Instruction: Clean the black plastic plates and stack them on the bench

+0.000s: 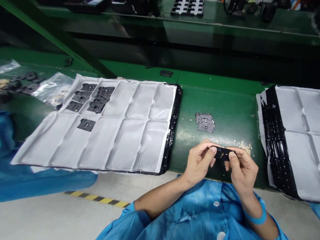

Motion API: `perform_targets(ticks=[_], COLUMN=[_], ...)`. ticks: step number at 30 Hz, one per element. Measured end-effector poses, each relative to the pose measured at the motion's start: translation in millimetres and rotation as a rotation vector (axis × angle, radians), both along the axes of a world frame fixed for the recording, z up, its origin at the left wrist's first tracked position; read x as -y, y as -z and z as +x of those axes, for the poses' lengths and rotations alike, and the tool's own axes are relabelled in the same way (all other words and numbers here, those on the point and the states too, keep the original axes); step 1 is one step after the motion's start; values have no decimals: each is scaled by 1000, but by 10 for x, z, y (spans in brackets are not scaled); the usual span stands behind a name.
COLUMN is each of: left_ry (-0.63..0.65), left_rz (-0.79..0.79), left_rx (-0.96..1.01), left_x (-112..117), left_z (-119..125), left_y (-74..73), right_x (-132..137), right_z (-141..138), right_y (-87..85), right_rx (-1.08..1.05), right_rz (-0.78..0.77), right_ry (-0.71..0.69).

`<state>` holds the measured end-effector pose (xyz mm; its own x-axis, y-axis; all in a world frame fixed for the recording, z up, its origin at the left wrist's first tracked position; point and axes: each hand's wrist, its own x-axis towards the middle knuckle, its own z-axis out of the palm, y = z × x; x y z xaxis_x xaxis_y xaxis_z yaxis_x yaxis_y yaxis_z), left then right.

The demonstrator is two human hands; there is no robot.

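Between both hands, just above the bench's front edge, I hold a flat black plastic part [222,153] with small cut-outs. My left hand [201,161] pinches its left end between thumb and fingers. The other end is gripped by my right hand [241,166], thumb on top. Beyond my hands, a small overlapping stack of similar dark plates [205,122] lies on the green bench [190,100]. To the left, a tray lined with white sheet [130,133] carries several more black parts [97,103] in its left pockets.
Another white-lined tray stack [300,133] stands at the right. Tan crumbs [246,146] lie near my right hand. At far left are clear plastic bags [55,88] and loose black pieces [30,81]. A single plate [166,73] lies by the back ledge. A blue sleeve [50,183] shows at lower left.
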<state>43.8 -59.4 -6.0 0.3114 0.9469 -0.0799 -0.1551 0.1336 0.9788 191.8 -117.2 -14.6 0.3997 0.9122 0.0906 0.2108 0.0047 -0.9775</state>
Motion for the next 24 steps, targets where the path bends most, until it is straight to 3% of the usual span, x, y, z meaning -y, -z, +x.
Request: perform_targets(ticks=[12, 19, 24], left_ry=[-19, 18, 54], left_rz=[85, 144, 44], left_rx=[24, -15, 18], left_x=[18, 61, 65], left_z=[1, -32, -71], left_y=[27, 67, 78], right_x=[-33, -41, -26], right_z=[-10, 6, 87], right_y=[-59, 12, 48], right_rx=[-106, -168, -276], right_rz=[-31, -55, -159], right_ry=[-22, 26, -52])
